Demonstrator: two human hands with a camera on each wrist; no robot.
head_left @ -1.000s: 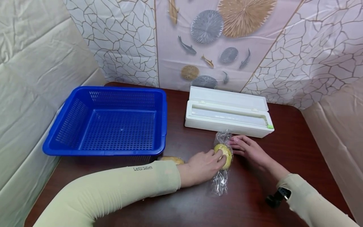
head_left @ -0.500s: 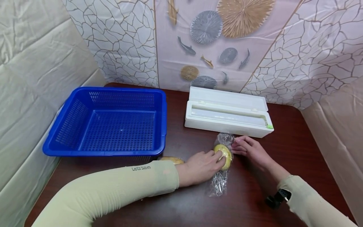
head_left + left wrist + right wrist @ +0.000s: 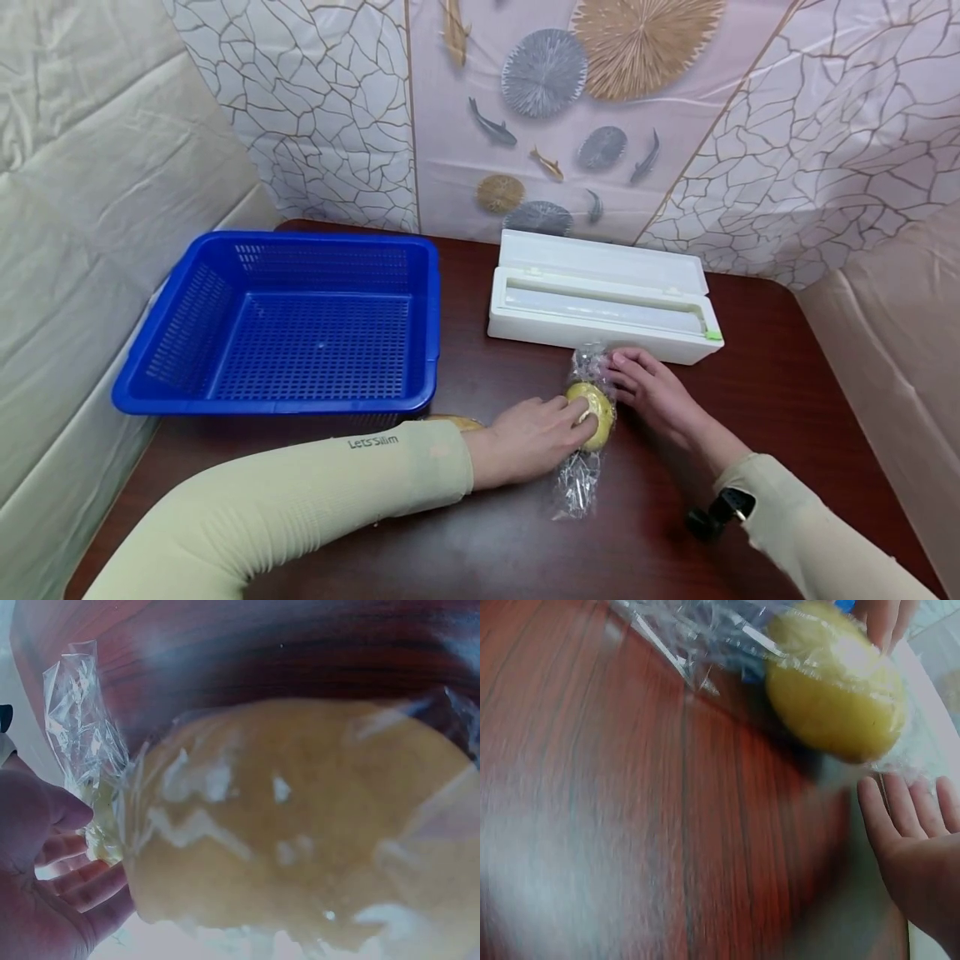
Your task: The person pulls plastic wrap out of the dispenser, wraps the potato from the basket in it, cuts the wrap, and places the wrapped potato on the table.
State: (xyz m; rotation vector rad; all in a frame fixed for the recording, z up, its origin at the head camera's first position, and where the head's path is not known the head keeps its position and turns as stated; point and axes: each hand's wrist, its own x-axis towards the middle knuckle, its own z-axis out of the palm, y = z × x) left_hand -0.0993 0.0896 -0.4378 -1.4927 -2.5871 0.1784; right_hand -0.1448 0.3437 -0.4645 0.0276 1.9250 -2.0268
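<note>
A yellow, oval piece of produce (image 3: 602, 433) lies on the table in clear plastic film (image 3: 577, 492), whose loose ends stick out at the far and near sides. My left hand (image 3: 534, 440) holds it from the left, fingers curled over its top. Beside the far end of the film is my right hand (image 3: 654, 396); in the right wrist view its fingers (image 3: 907, 814) are extended and spread, just off the yellow produce (image 3: 836, 705). A larger-looking tan piece (image 3: 292, 817), also wrapped in film, fills the left wrist view. In the head view my left forearm partly hides it.
A blue plastic basket (image 3: 277, 407) stands at the left. Behind my right hand sits a long white box (image 3: 592, 333) with its lid raised and a roll of film (image 3: 600, 307) inside. Patterned fabric walls enclose the table's back and sides.
My right hand first draws slightly right with the film's far end, then moves back up and left with its fingers loosened. The left hand stays on the yellow produce.
</note>
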